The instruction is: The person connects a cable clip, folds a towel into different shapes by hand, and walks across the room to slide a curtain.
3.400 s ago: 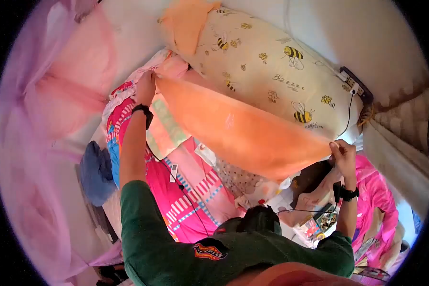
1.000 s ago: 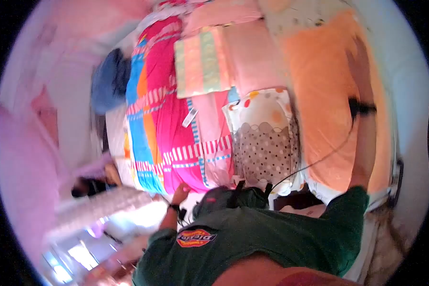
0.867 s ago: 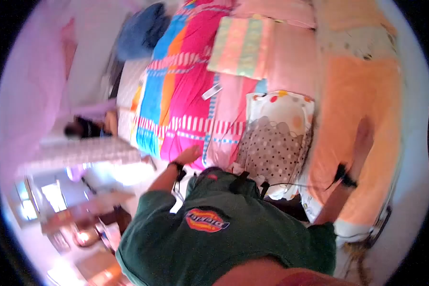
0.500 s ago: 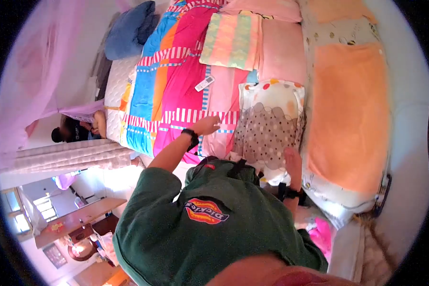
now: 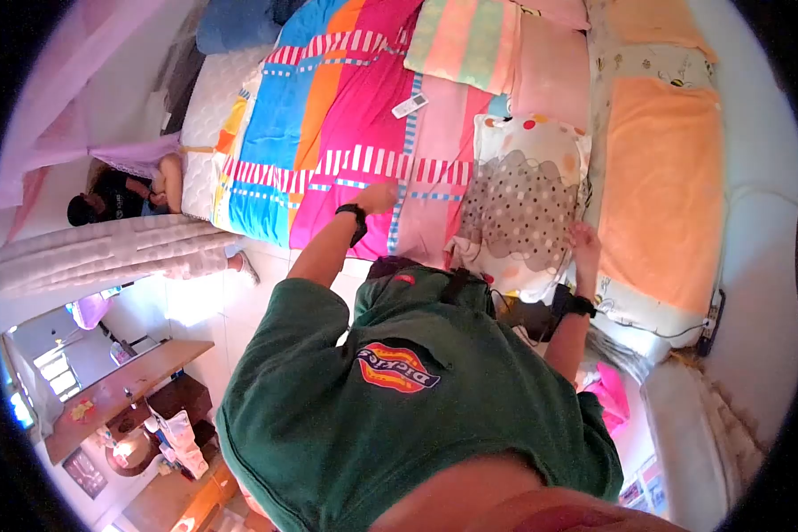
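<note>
My left hand [image 5: 378, 198] hovers over or rests on the striped quilt [image 5: 350, 115], near its red-and-white band; its fingers are smeared, and I see no object in it. My right hand [image 5: 583, 248] is at the right edge of a dotted pillow [image 5: 521, 208] with a grey-brown wavy patch and a white border. Its fingers look apart, and whether they touch the pillow is unclear. A white remote control [image 5: 410, 105] lies on the quilt beyond my left hand. Behind the pillow, a folded green-and-peach striped towel [image 5: 464, 43] rests on pink bedding [image 5: 550, 75].
An orange towel [image 5: 661, 186] covers the bedding at the right. A power strip [image 5: 709, 324] with cables is by the bed's corner. At the left, another person [image 5: 120, 195] sits beside the bare mattress [image 5: 217, 115], near a curtain [image 5: 106, 253]. A pink cloth [image 5: 608, 395] lies low right.
The view has shifted, so the bed sits higher in it. My right hand has moved from the pillow's near part outward to its right edge. My left hand stays over the quilt.
</note>
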The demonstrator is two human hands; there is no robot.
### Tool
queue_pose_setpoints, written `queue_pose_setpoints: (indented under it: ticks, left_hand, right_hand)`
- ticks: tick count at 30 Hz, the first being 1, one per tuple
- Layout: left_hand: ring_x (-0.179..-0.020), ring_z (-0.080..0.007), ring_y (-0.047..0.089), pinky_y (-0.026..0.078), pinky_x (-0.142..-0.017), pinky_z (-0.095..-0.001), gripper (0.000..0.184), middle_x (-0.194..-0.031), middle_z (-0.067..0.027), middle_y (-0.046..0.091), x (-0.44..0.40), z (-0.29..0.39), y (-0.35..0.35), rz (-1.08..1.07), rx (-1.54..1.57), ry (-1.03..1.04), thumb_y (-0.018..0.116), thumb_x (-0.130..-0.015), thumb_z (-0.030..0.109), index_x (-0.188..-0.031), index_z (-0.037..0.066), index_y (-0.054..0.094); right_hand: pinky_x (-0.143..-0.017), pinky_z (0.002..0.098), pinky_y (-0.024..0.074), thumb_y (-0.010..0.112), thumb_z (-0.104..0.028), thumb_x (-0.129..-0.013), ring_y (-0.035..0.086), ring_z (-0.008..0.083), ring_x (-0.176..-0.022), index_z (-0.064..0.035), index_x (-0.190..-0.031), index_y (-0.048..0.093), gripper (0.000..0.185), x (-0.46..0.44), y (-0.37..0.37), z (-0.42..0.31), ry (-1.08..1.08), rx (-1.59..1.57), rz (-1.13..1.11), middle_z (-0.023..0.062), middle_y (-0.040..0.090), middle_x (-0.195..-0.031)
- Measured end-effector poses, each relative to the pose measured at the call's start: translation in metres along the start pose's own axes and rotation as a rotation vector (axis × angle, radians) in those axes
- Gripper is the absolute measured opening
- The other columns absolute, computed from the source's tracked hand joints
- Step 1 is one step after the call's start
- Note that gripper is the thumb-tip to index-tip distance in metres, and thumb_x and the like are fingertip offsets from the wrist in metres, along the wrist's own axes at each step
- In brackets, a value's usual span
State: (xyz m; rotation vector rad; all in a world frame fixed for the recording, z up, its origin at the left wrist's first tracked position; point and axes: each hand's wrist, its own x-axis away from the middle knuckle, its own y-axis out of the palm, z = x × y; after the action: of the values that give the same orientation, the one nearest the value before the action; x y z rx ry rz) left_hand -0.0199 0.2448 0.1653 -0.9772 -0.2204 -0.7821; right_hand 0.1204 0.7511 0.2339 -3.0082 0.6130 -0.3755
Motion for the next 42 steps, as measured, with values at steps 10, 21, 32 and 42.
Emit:
queue_pose_setpoints:
  ticks: [10,21,32,42]
  left_hand:
    - [-0.087,-0.0373,0.061,0.048,-0.077,-0.0443,0.036,-0.087,-0.0215,0.064,0.163,-0.219,0.081,-0.083,0.091,-0.377,0.062,-0.075,0.035,-0.085,0.001,0.063]
    - [-0.088,-0.0339,0.060,0.047,-0.081,-0.0424,0.026,-0.087,-0.0206,0.063,0.132,-0.264,0.044,-0.144,-0.462,0.172,0.050,-0.081,0.025,-0.088,0.006,0.065]
    - [-0.078,-0.0329,0.060,0.048,-0.072,-0.0440,0.019,-0.080,-0.0177,0.062,0.099,-0.188,-0.001,0.163,0.031,0.097,0.052,-0.078,0.017,-0.075,0.001,0.062]
    - [-0.065,-0.0332,0.062,0.049,-0.064,-0.0423,0.026,-0.065,-0.0198,0.062,0.130,-0.263,0.046,-0.075,0.319,-0.316,0.055,-0.076,0.024,-0.073,-0.001,0.063]
  right_hand:
    - [-0.064,0.0451,0.0514,0.049,-0.014,-0.086,0.055,0.0277,-0.061,-0.0050,-0.078,0.054,0.013,0.215,0.055,0.205,1.002,-0.418,0.042,0.0077,0.053,-0.070]
    - [-0.077,0.0399,0.0512,0.058,-0.016,-0.083,0.059,0.0270,-0.095,-0.0032,-0.112,0.050,0.032,0.145,0.189,0.072,0.722,-0.204,0.065,0.0084,0.058,-0.102]
    - [-0.078,0.0390,0.0521,0.052,-0.016,-0.087,0.060,0.0267,-0.093,-0.0018,-0.112,0.050,0.029,0.147,0.212,0.084,0.728,-0.263,0.034,0.0122,0.058,-0.107]
    - [-0.071,0.0423,0.0536,0.045,-0.019,-0.090,0.061,0.0307,-0.087,0.0012,-0.110,0.047,0.028,0.224,0.157,0.164,0.986,-0.272,0.158,0.0146,0.058,-0.105]
